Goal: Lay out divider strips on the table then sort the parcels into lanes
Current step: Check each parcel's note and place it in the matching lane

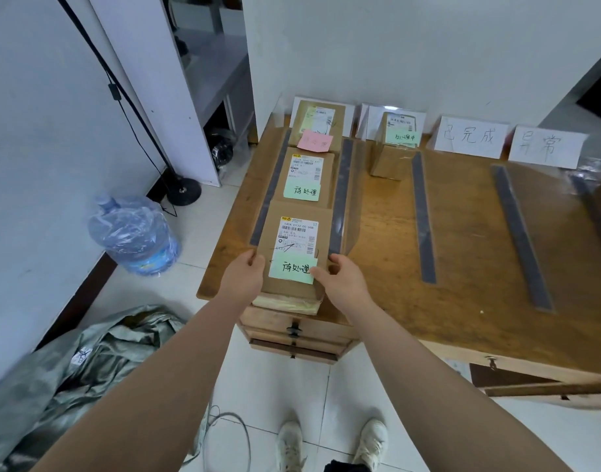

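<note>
- At the table's (pixel 462 233) near edge, a parcel (pixel 295 247) is gripped by left hand (pixel 244 277) and right hand (pixel 339 281).
- Fingers (pixel 253 259) are curled round its sides, arms (pixel 176 369) stretched forward.

I see three parcels (pixel 307 178) lined along the table's (pixel 469 240) left side and a small box (pixel 391 158) at the back; rightward lies open.

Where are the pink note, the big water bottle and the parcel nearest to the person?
pink note (pixel 315 141): head view, centre of the paper.
water bottle (pixel 135 233): head view, middle of its blue body.
nearest parcel (pixel 297 237): head view, on its white shipping label.
</note>
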### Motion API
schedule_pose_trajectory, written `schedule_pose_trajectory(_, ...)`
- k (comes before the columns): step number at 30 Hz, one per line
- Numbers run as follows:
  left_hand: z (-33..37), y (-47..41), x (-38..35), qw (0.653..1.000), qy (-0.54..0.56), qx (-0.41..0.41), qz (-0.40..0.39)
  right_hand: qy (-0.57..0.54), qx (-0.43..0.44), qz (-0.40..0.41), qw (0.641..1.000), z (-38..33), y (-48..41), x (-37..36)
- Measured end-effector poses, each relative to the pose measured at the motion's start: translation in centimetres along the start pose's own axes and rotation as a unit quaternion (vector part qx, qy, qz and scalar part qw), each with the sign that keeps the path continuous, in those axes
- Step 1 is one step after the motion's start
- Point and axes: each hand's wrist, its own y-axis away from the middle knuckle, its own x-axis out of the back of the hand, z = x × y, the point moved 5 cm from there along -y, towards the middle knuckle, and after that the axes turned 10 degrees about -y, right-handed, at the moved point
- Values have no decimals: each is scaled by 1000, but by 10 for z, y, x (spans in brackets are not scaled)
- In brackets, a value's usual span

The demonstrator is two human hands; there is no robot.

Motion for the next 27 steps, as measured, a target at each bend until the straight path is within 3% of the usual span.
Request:
schedule_pose_trajectory(6, 49, 19, 22, 970, -167, -140, 104, 144, 96, 36, 984, -34, 16, 41)
schedule_pose_trajectory(12, 126, 55, 11, 928, -250, -236, 144, 242, 152, 101, 953, -64, 47, 119)
schedule_pose_trajectory(15, 172, 76, -11, 892, -300, -301, 156, 269, 168, 141, 938, -70, 69, 167)
schedule_pose_trajectory(27, 345, 169, -162, 809, -320, -470, 148, 265, 160, 304, 901, -35, 146, 395)
